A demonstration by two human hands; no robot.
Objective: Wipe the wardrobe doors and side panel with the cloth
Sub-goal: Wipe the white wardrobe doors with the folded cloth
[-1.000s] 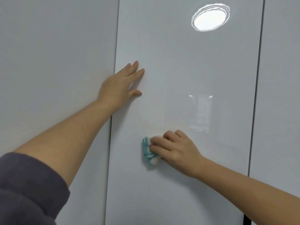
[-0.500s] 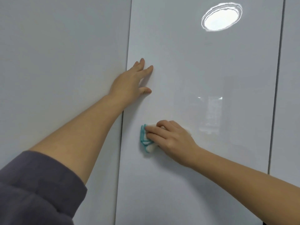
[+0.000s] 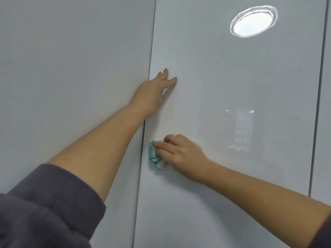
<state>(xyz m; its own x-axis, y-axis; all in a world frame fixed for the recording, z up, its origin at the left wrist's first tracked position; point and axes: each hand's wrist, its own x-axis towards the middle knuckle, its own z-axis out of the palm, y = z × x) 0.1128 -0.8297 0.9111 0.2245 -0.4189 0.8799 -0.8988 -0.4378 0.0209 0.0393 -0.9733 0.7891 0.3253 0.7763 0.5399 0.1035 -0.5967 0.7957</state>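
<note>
Head view: right hand (image 3: 180,154) presses cloth (image 3: 155,158) against wardrobe door (image 3: 232,72).

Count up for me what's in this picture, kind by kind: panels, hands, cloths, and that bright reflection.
White panels: 3, left panel, middle panel, right panel
Hands: 2, left hand flat on the middle panel, right hand holding the cloth
Cloths: 1, teal and white
Reflections: 1, a lamp reflection
Total: 7
</note>
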